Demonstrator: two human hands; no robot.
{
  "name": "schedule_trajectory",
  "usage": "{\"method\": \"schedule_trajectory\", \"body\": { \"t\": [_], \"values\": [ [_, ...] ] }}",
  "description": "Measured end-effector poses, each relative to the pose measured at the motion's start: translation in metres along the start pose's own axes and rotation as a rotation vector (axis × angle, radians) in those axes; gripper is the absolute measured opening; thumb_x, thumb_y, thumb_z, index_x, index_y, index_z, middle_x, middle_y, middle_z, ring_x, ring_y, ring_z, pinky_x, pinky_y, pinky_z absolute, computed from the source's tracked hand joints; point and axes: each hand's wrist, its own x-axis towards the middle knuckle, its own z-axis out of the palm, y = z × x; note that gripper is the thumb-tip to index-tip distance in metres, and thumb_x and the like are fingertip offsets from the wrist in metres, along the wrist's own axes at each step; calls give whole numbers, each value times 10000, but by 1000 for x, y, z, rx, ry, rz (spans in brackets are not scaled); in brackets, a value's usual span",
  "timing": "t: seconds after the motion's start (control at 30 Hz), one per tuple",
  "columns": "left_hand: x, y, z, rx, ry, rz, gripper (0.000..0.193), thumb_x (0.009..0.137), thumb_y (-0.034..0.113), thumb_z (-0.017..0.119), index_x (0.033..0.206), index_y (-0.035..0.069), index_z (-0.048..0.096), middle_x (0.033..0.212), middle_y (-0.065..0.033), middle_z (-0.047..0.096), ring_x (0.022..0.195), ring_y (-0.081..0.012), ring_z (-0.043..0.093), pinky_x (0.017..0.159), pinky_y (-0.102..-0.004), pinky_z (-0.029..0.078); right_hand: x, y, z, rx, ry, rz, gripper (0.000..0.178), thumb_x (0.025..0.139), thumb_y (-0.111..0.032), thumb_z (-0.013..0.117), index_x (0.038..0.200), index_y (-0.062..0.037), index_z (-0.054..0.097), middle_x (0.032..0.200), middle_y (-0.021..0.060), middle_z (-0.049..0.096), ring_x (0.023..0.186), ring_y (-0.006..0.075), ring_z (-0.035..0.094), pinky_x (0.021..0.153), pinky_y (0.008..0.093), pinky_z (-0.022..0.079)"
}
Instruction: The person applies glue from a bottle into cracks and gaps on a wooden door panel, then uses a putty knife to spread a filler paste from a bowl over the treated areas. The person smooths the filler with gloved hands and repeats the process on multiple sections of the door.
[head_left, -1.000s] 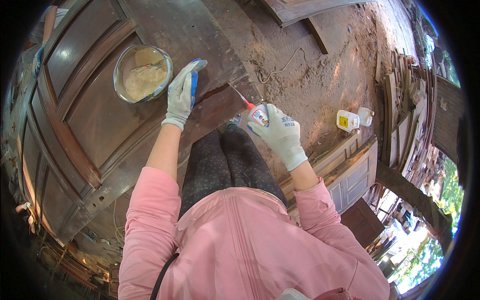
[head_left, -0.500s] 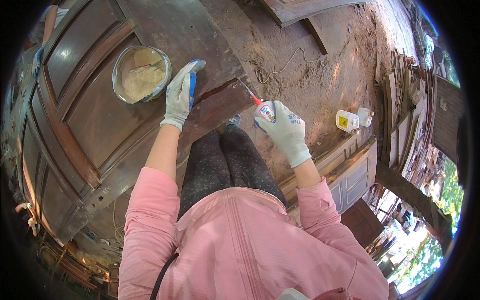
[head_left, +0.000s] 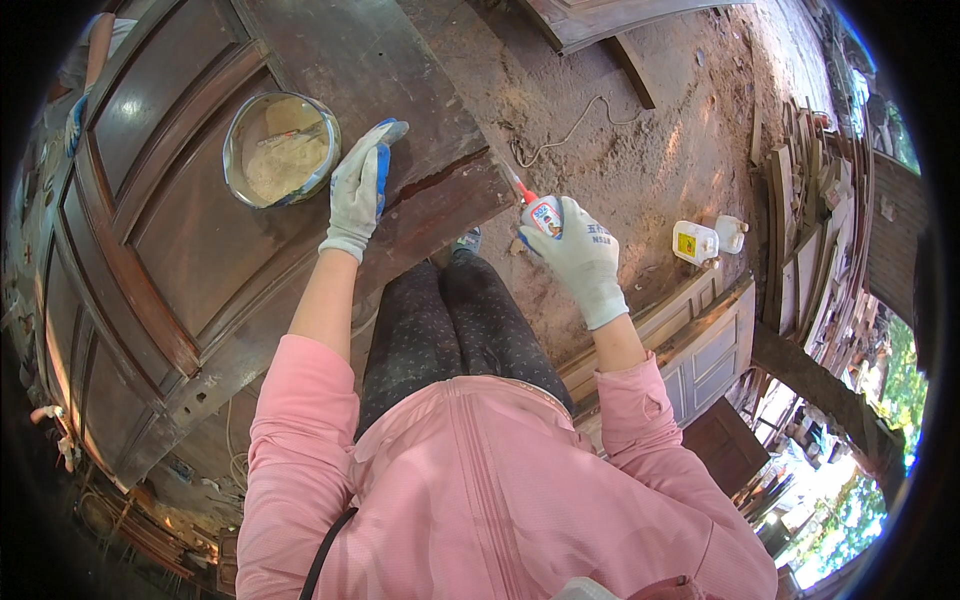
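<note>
Right now, we have the small white bottle (head_left: 543,214) right of the frame's centre, clamped in the fingers of our gloved right hand (head_left: 578,245), its red cap (head_left: 529,197) and thin nozzle (head_left: 516,180) angled toward the upper left. That nozzle appears just beside the right end of the dark panelled door (head_left: 360,60), so a squeeze from this angle could, we judge, drip whatever is inside onto the dirt floor (head_left: 600,160); gripping too hard would be the likely cause. Our left hand (head_left: 356,190), left of the long crack (head_left: 440,180) in the wood, might get splashed if the nozzle strayed there, and a careless sideways shift could knock the round tub of pale powder (head_left: 237,160) in the upper left. As for position, the bottle's body lies inside the curl of our right fingers, cap and nozzle projecting beyond them. Our left fingers are straight and close together, nothing visible in them, well apart from the bottle; whether they touch the door, we cannot tell.
</note>
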Motion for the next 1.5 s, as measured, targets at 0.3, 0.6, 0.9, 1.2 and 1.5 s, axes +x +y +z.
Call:
{"method": "schedule_trajectory", "body": {
  "t": [0.3, 0.6, 0.9, 1.2, 1.5],
  "values": [
    [0, 0, 2, 43, -4, 50, 396, 1111, 196, 458, 1344, -28, 685, 1364, -133, 718, 1336, -286, 621, 1184, -391, 428, -17, 20, 16, 424, 127, 57, 637, 868, -462, 830, 1277, -44, 580, 1104, 193, 721, 986, 392, 705, 823, 469, 547],
    [0, 7, 5, 274, -71, 158, 311, 1074, 156, 537, 1311, 42, 702, 1357, -165, 689, 1350, -350, 591, 1202, -441, 413, -44, 33, 60, 856, 155, 91, 601, 825, -205, 890, 1281, -2, 557, 1080, 170, 684, 959, 280, 675, 858, 408, 541],
    [-79, 69, -15, 412, 405, -24, 373, 1011, 101, 605, 1376, 38, 654, 1300, -181, 667, 1244, -360, 614, 1108, -450, 462, -51, 44, 55, 734, 246, 65, 762, 792, -163, 907, 1411, 37, 510, 1511, 215, 442, 1362, 329, 498, 1123, 400, 446],
    [-72, 57, -96, -85, 681, -584, 763, 1020, 362, 701, 1625, 77, 333, 1506, -177, 338, 1308, -332, 528, 974, -435, 552, -31, 57, 56, 890, 242, -21, 675, 820, -57, 894, 1386, -11, 529, 1288, 88, 603, 1132, 186, 651, 976, 322, 575],
    [-38, 28, -94, -322, 629, -599, 674, 994, 175, 640, 1604, 146, 355, 1473, -125, 296, 1137, -275, 627, 757, -400, 658, -47, 8, 17, 1098, 159, -32, 605, 828, -7, 866, 1345, -51, 555, 1190, 66, 661, 1031, 159, 677, 897, 316, 589]
  ]
}}
